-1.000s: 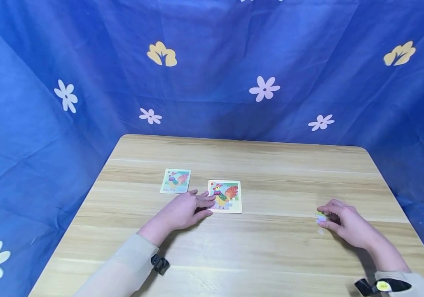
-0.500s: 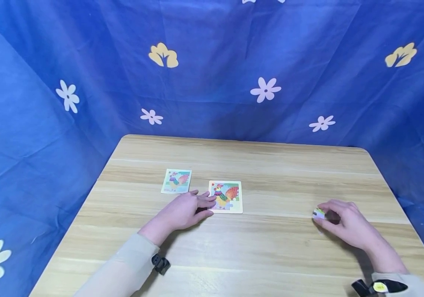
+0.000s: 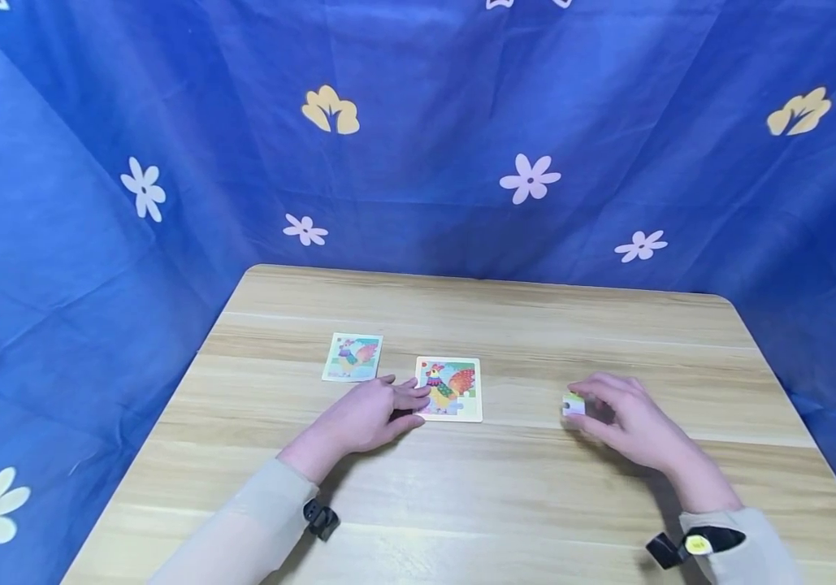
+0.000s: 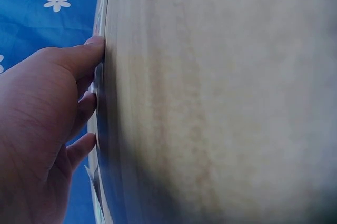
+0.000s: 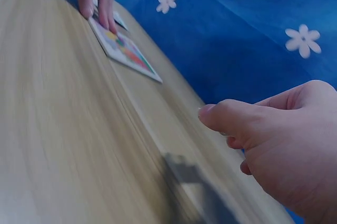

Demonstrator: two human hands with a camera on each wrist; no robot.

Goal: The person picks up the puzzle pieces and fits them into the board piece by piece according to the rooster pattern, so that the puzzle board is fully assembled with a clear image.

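Note:
A square jigsaw puzzle [image 3: 456, 388] with a rooster picture lies flat mid-table, its lower right corner lacking a piece and showing the pale tray. Over its left edge rest the fairly straight fingers of my left hand [image 3: 368, 416], with the thumb at the lower left corner. To the right, my right hand [image 3: 633, 418] pinches a small puzzle piece [image 3: 573, 405], green and lilac, between thumb and fingers. In the right wrist view the thumb of that right hand [image 5: 284, 140] hides the piece, and a shadow falls on the table below.
A rooster picture card [image 3: 353, 357] lies left of the puzzle, just beyond my left hand. The wooden table [image 3: 534, 504] ends at a blue flowered cloth [image 3: 418, 162] behind and at both sides.
My right hand has lifted the puzzle piece and carried it left toward the puzzle. The left hand stays on the puzzle's left edge. The head view has shifted slightly.

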